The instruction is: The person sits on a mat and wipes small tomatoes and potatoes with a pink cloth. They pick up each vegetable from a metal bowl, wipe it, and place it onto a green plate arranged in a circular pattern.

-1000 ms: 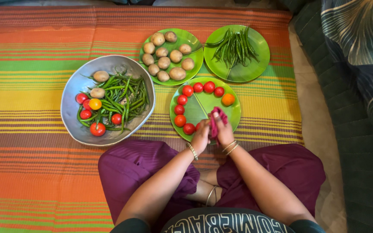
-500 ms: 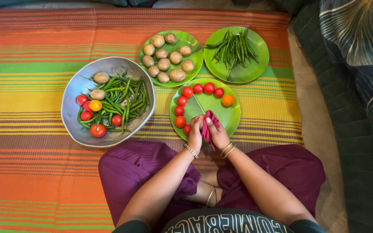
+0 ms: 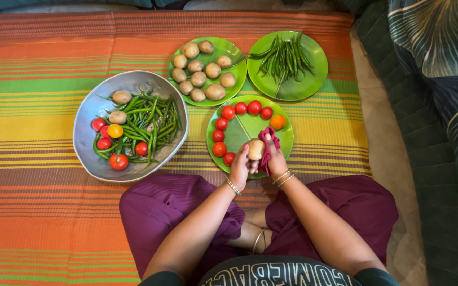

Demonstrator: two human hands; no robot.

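Both hands meet over the tomato plate (image 3: 284, 139): left hand (image 3: 239, 168) grips a potato (image 3: 255, 149), right hand (image 3: 275, 161) pinches a maroon cloth (image 3: 267, 145) against it (wiping, apparently).

Both forearms angle in from the lap, wrists bangled. Left hand (image 3: 239, 165) and right hand (image 3: 274, 159) are bunched together, fingers curled tight around stuff.

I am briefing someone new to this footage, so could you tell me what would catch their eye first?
Centre stage, the left hand holds a potato while the right hand presses a dark red cloth to it, above a green plate ringed with tomatoes. Left of it sits a grey bowl of mixed vegetables on the striped mat.
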